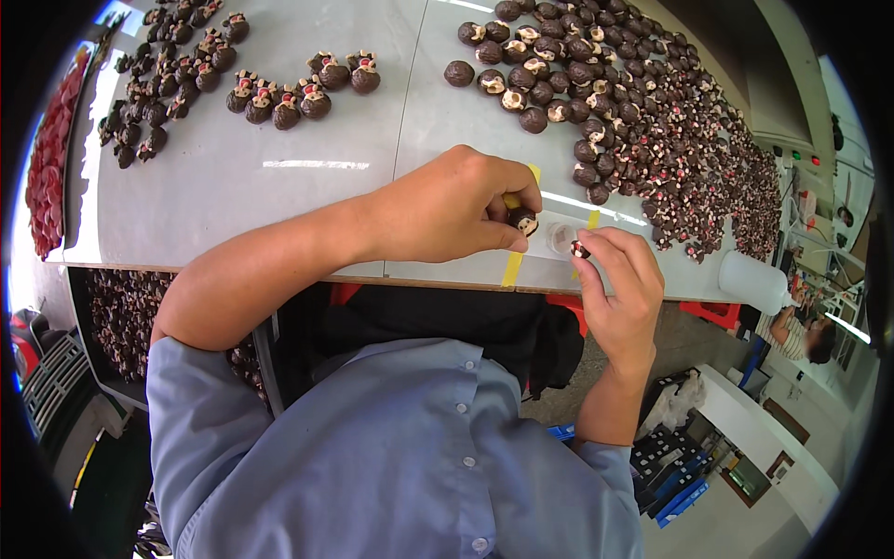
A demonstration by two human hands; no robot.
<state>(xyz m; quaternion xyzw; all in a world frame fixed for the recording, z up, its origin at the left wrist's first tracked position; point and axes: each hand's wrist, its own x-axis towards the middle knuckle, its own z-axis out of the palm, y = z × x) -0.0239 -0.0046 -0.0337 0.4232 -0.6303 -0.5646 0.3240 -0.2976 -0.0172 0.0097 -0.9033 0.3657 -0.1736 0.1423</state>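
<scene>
Above the near edge of the table, my left hand (456,210) is closed round a dark brown ball-shaped figurine part (524,223) with a cream patch. A bit of yellow shows between its fingers, too small to name. To the right, my right hand (621,284) pinches a small dark figurine piece (579,249) with red and white marks between thumb and fingertips. The two pieces are apart. Between the hands a small clear round dish (561,238) sits on the table, with strips of yellow tape (511,269) stuck down near it.
Many loose brown balls and small red-marked pieces (596,84) cover the table's right side. Joined figurines (286,112) stand in groups at the far left. A white bottle (752,281) lies at the right edge. A drawer or bin of pieces (126,317) is below left. Another person (803,334) is at far right.
</scene>
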